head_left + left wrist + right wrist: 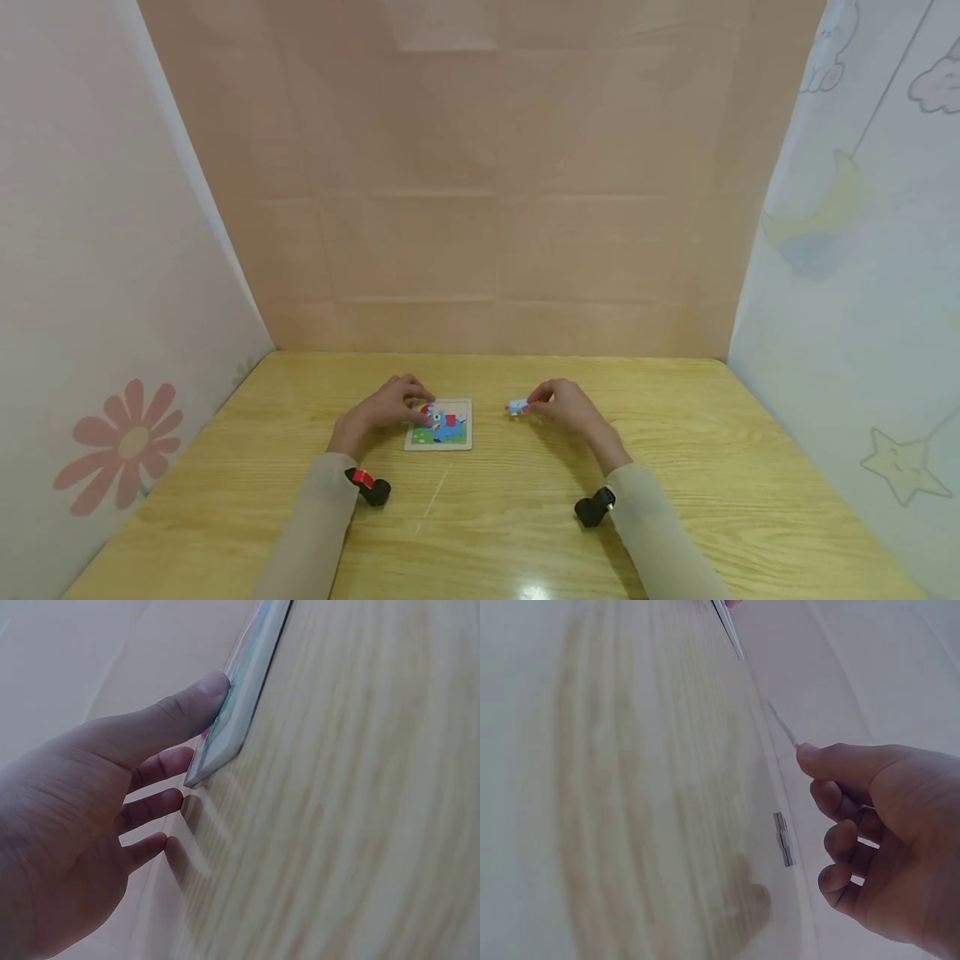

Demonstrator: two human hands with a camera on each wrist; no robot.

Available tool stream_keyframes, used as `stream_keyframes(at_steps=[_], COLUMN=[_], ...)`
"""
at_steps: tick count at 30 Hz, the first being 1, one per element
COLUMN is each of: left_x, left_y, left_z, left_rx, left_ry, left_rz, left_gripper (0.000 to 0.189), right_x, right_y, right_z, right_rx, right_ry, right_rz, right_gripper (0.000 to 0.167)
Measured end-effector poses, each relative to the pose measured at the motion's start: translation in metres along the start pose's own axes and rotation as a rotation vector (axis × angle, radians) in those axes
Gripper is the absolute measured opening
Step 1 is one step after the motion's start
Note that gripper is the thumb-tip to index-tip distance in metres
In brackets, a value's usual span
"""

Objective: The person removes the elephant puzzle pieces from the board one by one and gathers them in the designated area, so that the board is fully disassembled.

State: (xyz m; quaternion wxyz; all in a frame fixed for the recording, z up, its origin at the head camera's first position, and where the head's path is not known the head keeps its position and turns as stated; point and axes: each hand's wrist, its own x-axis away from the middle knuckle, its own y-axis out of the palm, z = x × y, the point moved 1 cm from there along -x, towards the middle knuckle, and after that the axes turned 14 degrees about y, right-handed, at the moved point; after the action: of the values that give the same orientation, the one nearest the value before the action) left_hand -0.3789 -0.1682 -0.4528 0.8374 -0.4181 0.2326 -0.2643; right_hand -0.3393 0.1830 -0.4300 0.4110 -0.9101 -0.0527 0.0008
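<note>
A square jigsaw puzzle tray with a pale rim lies flat on the table, showing a blue animal picture on green. My left hand is at its upper left side. In the left wrist view the thumb rests on the tray's face, while the loosely spread fingers reach down past its edge. To the right of the tray, my right hand pinches a small colourful puzzle piece between thumb and fingers. The right wrist view shows this piece edge-on; the other fingers curl loosely.
A small thin greyish thing lies on the table below the right hand in the right wrist view. The wooden table ends at a brown backdrop. Patterned walls flank it left and right. Each wrist wears a small black camera.
</note>
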Motion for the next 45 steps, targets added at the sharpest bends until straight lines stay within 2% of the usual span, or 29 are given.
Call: stream_keyframes(at_steps=[6, 20, 26, 33, 45], left_x=[-0.001, 0.0, 0.005, 0.012, 0.012], left_y=[0.0, -0.005, -0.009, -0.012, -0.014], left_z=[0.002, 0.006, 0.006, -0.004, 0.0], left_rx=[0.015, 0.034, 0.059, 0.043, 0.037], left_ry=[0.011, -0.021, -0.048, -0.106, -0.105], left_rz=[0.0, -0.035, -0.031, -0.022, -0.044], left_gripper=[0.042, 0.042, 0.046, 0.05, 0.049], right_x=[0.0, 0.0, 0.0, 0.001, 0.001], right_y=[0.002, 0.0, 0.0, 0.002, 0.004], right_z=[0.002, 0.001, 0.0, -0.005, -0.011], right_rx=[0.03, 0.044, 0.032, 0.011, 0.023], right_ry=[0.03, 0.044, 0.03, -0.012, -0.021], right_rz=[0.003, 0.012, -0.009, -0.06, -0.078], right_gripper=[0.009, 0.012, 0.012, 0.014, 0.017])
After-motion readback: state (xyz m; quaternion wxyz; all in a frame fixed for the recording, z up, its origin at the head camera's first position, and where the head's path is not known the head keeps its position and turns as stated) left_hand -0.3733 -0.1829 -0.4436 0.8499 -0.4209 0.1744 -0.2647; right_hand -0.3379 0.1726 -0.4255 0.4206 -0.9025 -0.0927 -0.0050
